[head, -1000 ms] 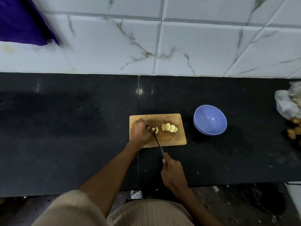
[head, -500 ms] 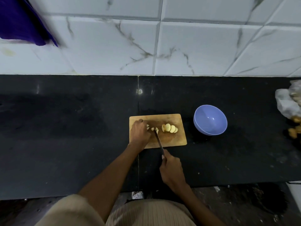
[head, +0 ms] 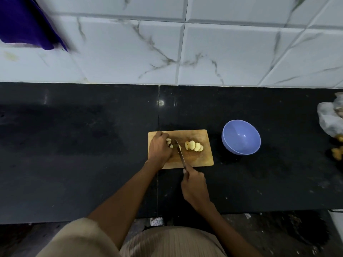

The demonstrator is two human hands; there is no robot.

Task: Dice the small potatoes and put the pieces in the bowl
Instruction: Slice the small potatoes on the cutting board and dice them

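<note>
1. While the knife stood with its blade down among the cut pieces on the cutting board, the dicing looked, by my judgement, to be in its early-to-middle part: one small potato was being worked and nothing had reached the bowl.
2. The left hand lay at the board's 9 o'clock side, its fingers curled over and steadying the pale pieces beside the blade.
3. The right hand sat off the board at its 6 o'clock edge, fingers clamped on the knife handle, the blade running up toward 11 o'clock.
4. A fanned row of slices rested near the board's centre, just to the 3 o'clock side of the blade, sliced but not yet cut into dice.
5. The blue bowl stood on the dark worktop at 3 o'clock from the board, near it but apart, and it held nothing that could be seen.
6. At the far 3 o'clock edge of the view lay a crumpled plastic bag, with a few whole small potatoes on the worktop below it; what the bag held was too cut off to tell.
7. Left to do, as I judge it: finish this potato, dice those slices, cut the remaining potatoes, and move all pieces into the bowl.
</note>
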